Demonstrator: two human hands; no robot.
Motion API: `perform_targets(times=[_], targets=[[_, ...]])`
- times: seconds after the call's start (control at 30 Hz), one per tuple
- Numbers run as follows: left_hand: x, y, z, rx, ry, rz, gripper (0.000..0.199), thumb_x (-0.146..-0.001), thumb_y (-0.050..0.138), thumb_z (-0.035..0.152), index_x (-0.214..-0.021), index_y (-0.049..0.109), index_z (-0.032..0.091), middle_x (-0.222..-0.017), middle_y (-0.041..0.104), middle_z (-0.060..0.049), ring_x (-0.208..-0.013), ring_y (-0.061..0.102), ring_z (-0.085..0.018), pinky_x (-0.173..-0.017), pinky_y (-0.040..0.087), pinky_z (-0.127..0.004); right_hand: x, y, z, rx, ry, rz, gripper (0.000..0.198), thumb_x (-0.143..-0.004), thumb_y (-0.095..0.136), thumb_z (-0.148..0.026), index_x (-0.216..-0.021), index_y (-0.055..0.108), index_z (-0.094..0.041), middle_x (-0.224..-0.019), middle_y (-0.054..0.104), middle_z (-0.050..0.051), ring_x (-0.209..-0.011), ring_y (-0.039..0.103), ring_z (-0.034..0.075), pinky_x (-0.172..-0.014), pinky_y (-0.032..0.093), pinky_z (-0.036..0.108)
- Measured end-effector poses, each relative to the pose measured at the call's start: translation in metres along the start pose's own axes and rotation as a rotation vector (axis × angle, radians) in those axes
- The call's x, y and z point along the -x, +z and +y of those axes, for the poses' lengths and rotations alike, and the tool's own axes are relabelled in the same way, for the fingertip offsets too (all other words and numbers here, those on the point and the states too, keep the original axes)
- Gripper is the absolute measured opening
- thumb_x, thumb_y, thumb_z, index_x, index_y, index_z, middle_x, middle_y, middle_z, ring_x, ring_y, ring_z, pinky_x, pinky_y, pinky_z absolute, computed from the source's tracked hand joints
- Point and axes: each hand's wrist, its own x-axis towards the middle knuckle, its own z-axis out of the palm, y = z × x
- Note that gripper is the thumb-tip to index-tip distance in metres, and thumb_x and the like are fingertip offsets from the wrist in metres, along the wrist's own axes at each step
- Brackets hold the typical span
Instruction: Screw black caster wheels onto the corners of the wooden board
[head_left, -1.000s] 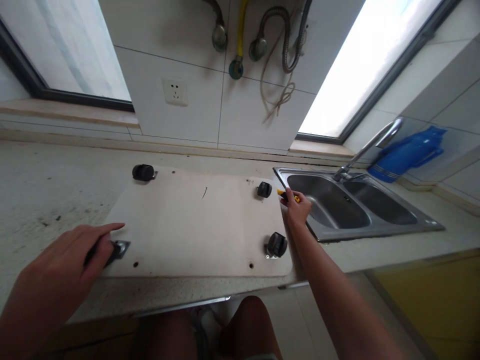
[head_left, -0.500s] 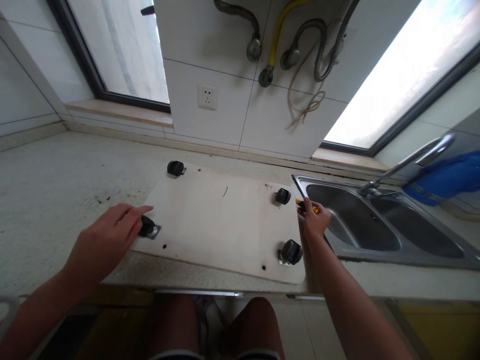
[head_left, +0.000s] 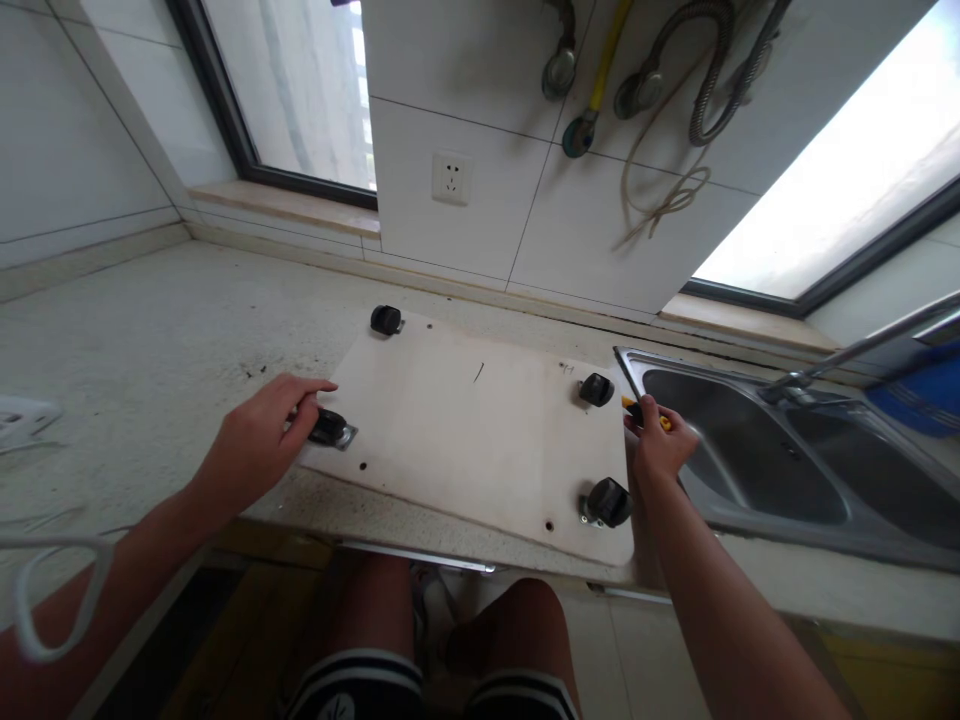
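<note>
Daylight comes in here from two sides: the right window [head_left: 832, 180] glares nearly white, the left window [head_left: 292, 100] is softer. The board [head_left: 457, 430] is evenly lit, shadow beside its right end. Under the desk [head_left: 217, 290] it's dim; the white cable [head_left: 45, 655] looks blurred.

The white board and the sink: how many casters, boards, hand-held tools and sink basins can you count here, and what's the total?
Black casters: 4
White board: 1
Yellow-and-black tool, in the right hand: 1
Sink basins: 2
Total: 8
</note>
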Motion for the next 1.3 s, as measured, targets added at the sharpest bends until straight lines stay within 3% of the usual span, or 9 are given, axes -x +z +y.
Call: perform_targets(times=[0.17,0.33,0.47,0.6,0.8,0.9,0.97,1.1,1.3], targets=[[0.002,-0.012,0.013,-0.085,0.008,-0.002,0.022,-0.11,0.047,0.032,-0.122,0.065,0.032,-0.117,0.075,-0.001,-0.109,0.073,-0.028,-0.098,0.056,-0.043,0.007,0.001,-0.008,-0.172,0.026,0.102,0.086,-0.061,0.087,-0.089,-0.096,0.076,-0.012,-0.084,0.073,0.006,-0.069,0.073,0.018,-0.065,0.068,0.032],[-0.003,-0.001,0.061,-0.034,0.09,0.027,0.022,-0.113,0.045,0.032,-0.127,0.062,0.036,-0.116,0.07,0.0,-0.109,0.07,-0.027,-0.104,0.053,-0.047,0.005,0.006,-0.013,-0.325,0.018,0.215,0.084,-0.062,0.087,-0.088,-0.097,0.073,-0.014,-0.091,0.072,0.005,-0.076,0.072,0.016,-0.074,0.072,0.035],[-0.019,0.037,0.123,0.087,0.287,-0.008,0.021,-0.113,0.049,0.025,-0.127,0.065,0.027,-0.108,0.071,-0.002,-0.097,0.071,-0.022,-0.091,0.054,-0.037,-0.014,0.031,-0.026,-0.452,0.006,0.258,0.081,-0.069,0.083,-0.088,-0.102,0.068,-0.015,-0.098,0.07,0.004,-0.083,0.073,0.016,-0.08,0.073,0.036],[-0.048,0.088,0.186,0.179,0.399,-0.038,0.028,-0.111,0.049,0.013,-0.128,0.07,0.02,-0.103,0.072,-0.004,-0.094,0.071,-0.019,-0.086,0.056,-0.032,-0.029,0.056,-0.04,-0.553,-0.027,0.175,0.072,-0.075,0.083,-0.081,-0.101,0.068,-0.016,-0.1,0.07,0.003,-0.089,0.073,0.016,-0.083,0.073,0.035],[-0.11,0.17,0.248,-0.054,0.765,0.061,0.044,-0.106,0.049,0.006,-0.138,0.077,0.021,-0.102,0.072,-0.012,-0.11,0.071,-0.032,-0.09,0.059,-0.046,-0.028,0.062,-0.025,-0.616,0.054,0.098,0.066,-0.076,0.086,-0.074,-0.1,0.068,-0.016,-0.097,0.069,0.001,-0.089,0.072,0.014,-0.079,0.071,0.028],[-0.132,0.198,0.254,-0.151,0.875,0.06,0.036,-0.107,0.051,0.01,-0.119,0.083,0.021,-0.099,0.071,-0.012,-0.097,0.071,-0.03,-0.082,0.06,-0.042,-0.031,0.061,-0.014,-0.632,0.136,0.126,0.068,-0.076,0.085,-0.077,-0.1,0.066,-0.016,-0.097,0.068,0.001,-0.087,0.072,0.013,-0.078,0.071,0.028],[-0.137,0.207,0.249,-0.12,0.886,0.035,0.033,-0.108,0.053,0.013,-0.113,0.084,0.022,-0.107,0.072,-0.013,-0.101,0.072,-0.029,-0.08,0.061,-0.039,-0.035,0.063,-0.01,-0.639,0.179,0.147,0.07,-0.076,0.084,-0.079,-0.1,0.065,-0.017,-0.097,0.068,0.001,-0.087,0.072,0.013,-0.078,0.071,0.028],[-0.137,0.212,0.232,-0.01,0.826,-0.01,0.032,-0.109,0.053,0.015,-0.115,0.083,0.025,-0.114,0.07,-0.012,-0.122,0.073,-0.03,-0.084,0.064,-0.036,-0.038,0.069,-0.005,-0.662,0.214,0.15,0.068,-0.076,0.085,-0.077,-0.099,0.065,-0.017,-0.097,0.067,0.001,-0.086,0.072,0.013,-0.077,0.071,0.026],[-0.135,0.215,0.227,0.089,0.8,-0.004,0.041,-0.104,0.05,0.009,-0.116,0.083,0.029,-0.113,0.068,-0.009,-0.128,0.075,-0.028,-0.092,0.066,-0.038,-0.035,0.073,-0.005,-0.7,0.206,0.112,0.06,-0.079,0.084,-0.071,-0.099,0.066,-0.017,-0.095,0.068,0.001,-0.083,0.072,0.012,-0.073,0.07,0.025]])
